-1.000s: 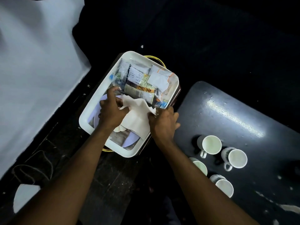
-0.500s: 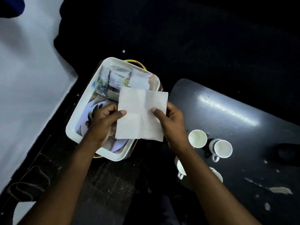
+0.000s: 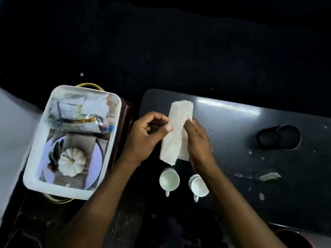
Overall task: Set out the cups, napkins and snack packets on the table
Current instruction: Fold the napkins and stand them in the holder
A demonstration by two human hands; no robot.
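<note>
Left cup (image 3: 169, 179) & right cup (image 3: 199, 185) stand side by side at the table's (image 3: 250, 140) near edge, handles toward me. Beyond them I see the folded napkin (image 3: 176, 133) held over the table's left end: left hand (image 3: 145, 138) pinches it w/ thumb & forefinger, right hand (image 3: 197, 140) fingers curl round its right side. Snack pkts (image 3: 78, 111) lie at the far end of the white tray (image 3: 34, 154), beside the table's left edge.

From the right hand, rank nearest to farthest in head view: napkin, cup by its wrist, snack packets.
1. napkin, pinched by the right hand.
2. cup, just below its wrist.
3. snack packets, far left, in tray.
</note>
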